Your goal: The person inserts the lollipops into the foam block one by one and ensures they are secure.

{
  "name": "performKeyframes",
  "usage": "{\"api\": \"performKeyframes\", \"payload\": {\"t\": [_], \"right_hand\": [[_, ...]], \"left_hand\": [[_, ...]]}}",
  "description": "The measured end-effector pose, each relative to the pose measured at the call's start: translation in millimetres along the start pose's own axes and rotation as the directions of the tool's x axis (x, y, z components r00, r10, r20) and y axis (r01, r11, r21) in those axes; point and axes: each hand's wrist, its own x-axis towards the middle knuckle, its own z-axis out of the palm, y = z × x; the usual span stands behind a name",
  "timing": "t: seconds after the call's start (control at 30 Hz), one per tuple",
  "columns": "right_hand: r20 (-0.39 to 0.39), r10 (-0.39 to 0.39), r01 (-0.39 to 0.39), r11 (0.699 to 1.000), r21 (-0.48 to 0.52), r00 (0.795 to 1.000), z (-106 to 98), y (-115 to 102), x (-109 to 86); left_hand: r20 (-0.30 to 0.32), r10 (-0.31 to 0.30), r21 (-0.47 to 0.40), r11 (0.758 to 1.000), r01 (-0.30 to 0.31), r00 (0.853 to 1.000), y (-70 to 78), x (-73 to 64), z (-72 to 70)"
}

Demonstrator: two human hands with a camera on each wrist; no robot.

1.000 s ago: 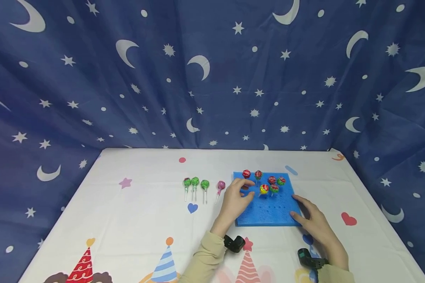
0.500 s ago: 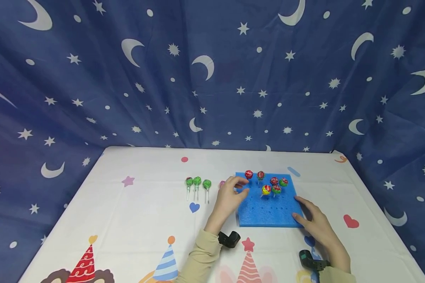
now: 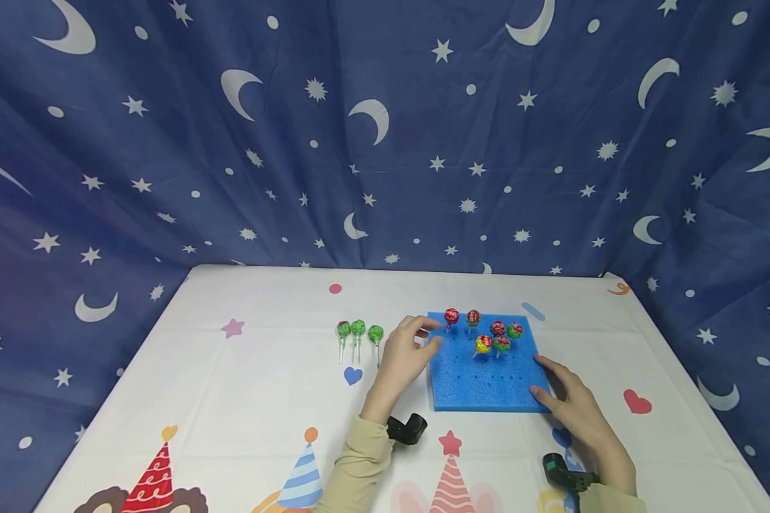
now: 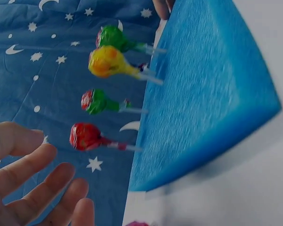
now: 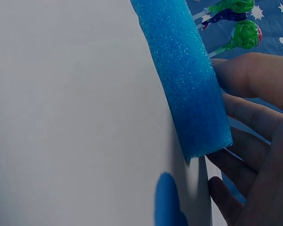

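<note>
A blue foam board (image 3: 481,392) with rows of small holes lies on the table, and several wrapped lollipops stand in its far half. Among them are a red lollipop (image 3: 451,315), a yellow one (image 3: 483,344) and a green one (image 3: 515,330). My left hand (image 3: 406,355) hovers by the board's left edge, its fingers apart and holding nothing. The left wrist view has its fingers (image 4: 61,181) clear of the red lollipop's head. With relaxed fingers, my right hand (image 3: 577,406) touches the board's right edge. A pink wrapper (image 4: 139,223) peeks in at the left wrist view's bottom.
Three green lollipops (image 3: 358,329) lie in a row on the table, left of my left hand. The white tablecloth (image 3: 257,399) has printed party hats and shapes. A dark blue curtain (image 3: 385,142) with moons and stars hangs behind the table.
My left hand has drawn back to the left, away from the red lollipop in the board. It now covers the loose pink lollipop in the head view. My right hand stays at the board.
</note>
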Motion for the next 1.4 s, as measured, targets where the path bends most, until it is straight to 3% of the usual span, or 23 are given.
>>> {"api": "performKeyframes", "payload": {"t": [0.6, 1.03, 1.4], "right_hand": [[-0.004, -0.009, 0.009, 1.000, 0.006, 1.000, 0.1, 0.4, 0.9], [-0.013, -0.017, 0.017, 1.000, -0.011, 1.000, 0.6, 0.1, 0.7], [-0.003, -0.013, 0.013, 1.000, -0.013, 1.000, 0.2, -0.1, 0.4]], "left_hand": [[-0.135, -0.071, 0.007, 0.997, 0.072, 0.988, -14.9, 3.3, -36.9], [-0.231, -0.146, -0.001, 0.989, 0.150, 0.962, -34.4, 1.4, -66.4], [-0.319, -0.204, -0.018, 0.978, 0.209, 0.925, -48.3, -2.1, -84.6]]}}
